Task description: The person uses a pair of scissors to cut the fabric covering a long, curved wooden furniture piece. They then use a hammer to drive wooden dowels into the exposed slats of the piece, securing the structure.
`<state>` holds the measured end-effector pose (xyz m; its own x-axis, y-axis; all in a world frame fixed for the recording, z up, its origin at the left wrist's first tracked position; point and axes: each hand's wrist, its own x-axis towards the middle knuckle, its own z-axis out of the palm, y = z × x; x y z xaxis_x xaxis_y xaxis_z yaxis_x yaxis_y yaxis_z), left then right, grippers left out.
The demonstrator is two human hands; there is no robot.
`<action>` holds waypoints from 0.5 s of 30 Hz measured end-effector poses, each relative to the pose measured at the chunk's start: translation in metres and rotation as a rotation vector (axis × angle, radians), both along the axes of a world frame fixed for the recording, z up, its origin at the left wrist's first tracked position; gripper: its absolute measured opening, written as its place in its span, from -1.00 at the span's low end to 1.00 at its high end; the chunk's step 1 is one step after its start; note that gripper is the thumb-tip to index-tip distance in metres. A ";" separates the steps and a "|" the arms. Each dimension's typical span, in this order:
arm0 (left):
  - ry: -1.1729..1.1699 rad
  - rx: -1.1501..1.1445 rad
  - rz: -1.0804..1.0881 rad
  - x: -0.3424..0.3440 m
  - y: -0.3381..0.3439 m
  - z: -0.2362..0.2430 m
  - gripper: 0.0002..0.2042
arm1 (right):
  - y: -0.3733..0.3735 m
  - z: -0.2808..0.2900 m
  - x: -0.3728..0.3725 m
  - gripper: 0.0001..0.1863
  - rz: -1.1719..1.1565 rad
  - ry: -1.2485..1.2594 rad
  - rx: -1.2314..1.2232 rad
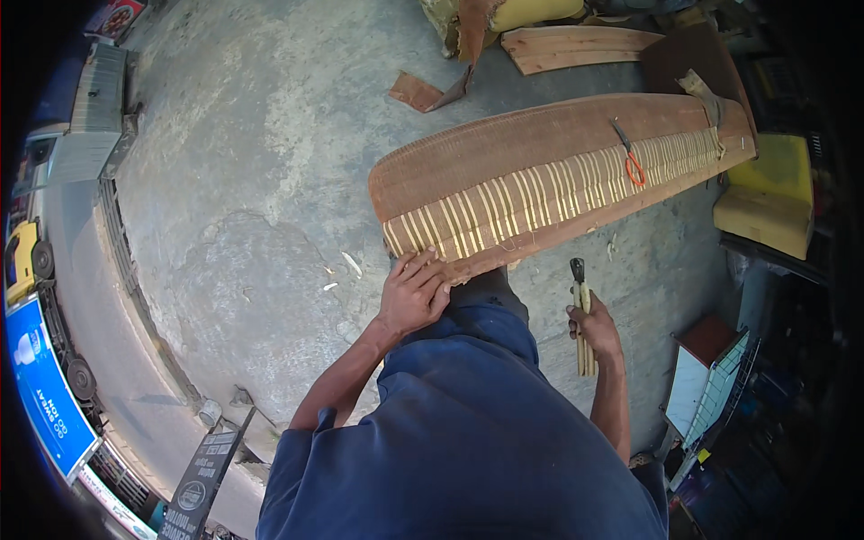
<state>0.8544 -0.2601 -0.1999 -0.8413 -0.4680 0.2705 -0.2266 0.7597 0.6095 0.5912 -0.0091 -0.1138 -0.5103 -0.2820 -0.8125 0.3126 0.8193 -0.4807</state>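
Note:
A long brown fabric-covered panel (pixel 504 155), like a seat or backrest, lies across in front of me. A band of striped, pale yellow and dark fabric (pixel 504 211) runs along its near side. My left hand (pixel 416 292) is closed over its near left corner, the fingers on top of the edge. Orange-handled scissors (pixel 635 169) lie on the striped band toward the right. Held low at my right, apart from the panel, are pincers (pixel 585 301) with a dark head and pale handles. My right hand (pixel 595 326) is wrapped round those handles.
Torn brown scraps (pixel 423 93), a wooden board (pixel 576 47) and yellow padding (pixel 531 11) lie beyond the panel. A yellow seat-like piece (pixel 769 198) stands at right. White scraps (pixel 352 264) dot the concrete floor (pixel 252 162). A road (pixel 126 297) with a yellow truck (pixel 24 261) is at left.

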 end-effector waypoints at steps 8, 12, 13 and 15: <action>-0.284 0.383 -0.136 0.039 -0.034 -0.007 -0.79 | -0.097 0.033 0.092 -0.51 0.147 -0.221 0.033; -0.031 0.007 0.011 0.004 -0.077 -0.019 -0.51 | -0.141 0.038 0.094 -0.59 0.357 -0.204 0.136; -0.119 0.024 0.014 -0.006 -0.080 -0.023 -0.41 | -0.145 0.035 0.091 -0.59 0.363 -0.220 0.184; -0.240 0.065 -0.028 -0.019 -0.086 -0.027 -0.27 | -0.160 0.032 0.079 -0.57 0.368 -0.231 0.273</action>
